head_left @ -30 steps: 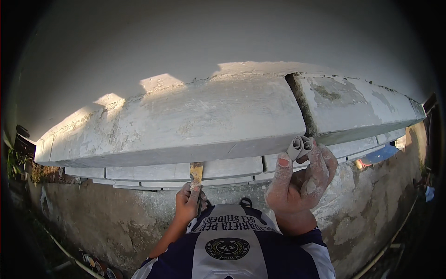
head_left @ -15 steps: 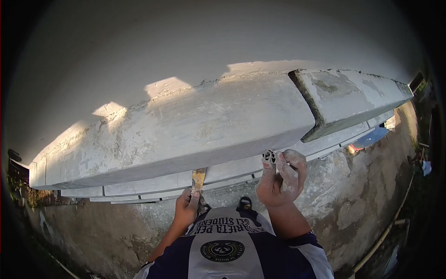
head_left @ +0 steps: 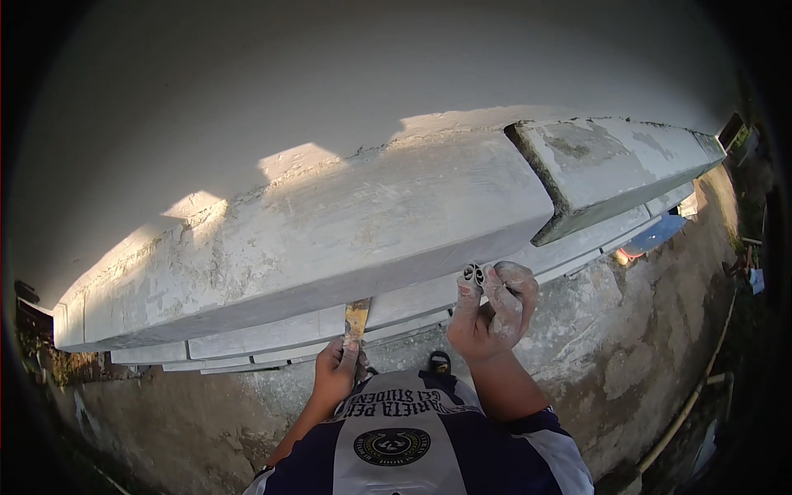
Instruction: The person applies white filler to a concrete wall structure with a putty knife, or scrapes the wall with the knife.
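Observation:
My left hand [head_left: 337, 371] is closed around a putty knife [head_left: 356, 318], its flat blade pointing up and smeared with yellow-brown. The blade's end is just below the front edge of the pale ledge [head_left: 330, 247]. My right hand [head_left: 495, 318], coated with white dust, is raised a little in front of the same ledge. Between its thumb and fingers it pinches a small rolled-up piece [head_left: 473, 274], pale with dark round openings at the end. What that piece is made of does not show clearly.
A gap [head_left: 536, 181] splits the ledge from a rougher block [head_left: 602, 165] on the right. Lower steps [head_left: 247, 340] run beneath it. Stained concrete [head_left: 165, 412] lies below, with a blue object [head_left: 656, 238] at the right and a long pole [head_left: 685, 404] on the ground.
The whole view has tilted slightly. My left hand and the putty knife sit a touch further right, my right hand a touch further left. Both grips are unchanged.

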The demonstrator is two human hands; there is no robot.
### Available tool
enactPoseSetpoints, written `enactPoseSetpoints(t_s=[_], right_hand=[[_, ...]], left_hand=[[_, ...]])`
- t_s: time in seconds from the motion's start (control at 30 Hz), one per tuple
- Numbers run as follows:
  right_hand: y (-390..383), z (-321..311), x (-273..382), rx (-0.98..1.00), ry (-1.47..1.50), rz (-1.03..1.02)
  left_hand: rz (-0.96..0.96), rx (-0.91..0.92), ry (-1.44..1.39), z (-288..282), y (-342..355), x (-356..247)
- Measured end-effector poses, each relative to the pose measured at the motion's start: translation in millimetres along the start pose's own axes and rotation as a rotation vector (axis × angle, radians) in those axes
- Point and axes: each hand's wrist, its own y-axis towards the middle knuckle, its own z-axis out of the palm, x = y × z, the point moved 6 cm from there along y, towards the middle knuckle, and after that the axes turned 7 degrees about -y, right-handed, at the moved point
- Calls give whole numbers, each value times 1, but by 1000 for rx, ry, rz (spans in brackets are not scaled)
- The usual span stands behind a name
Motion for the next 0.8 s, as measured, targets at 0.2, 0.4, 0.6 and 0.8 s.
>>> enactPoseSetpoints(t_s=[0.2, 0.4, 0.6, 0.8], right_hand=[[40, -19, -19, -289, -64, 95], [17, -10, -9, -207, -36, 66], [20, -19, -24, -212, -63, 137], [47, -24, -17, -213, 12, 171]], left_hand=[[-5, 7, -31, 1, 1, 0], [4, -15, -19, -1, 0, -3], [9, -1, -7, -2, 0, -3], [37, 1, 3, -4, 5, 3]])
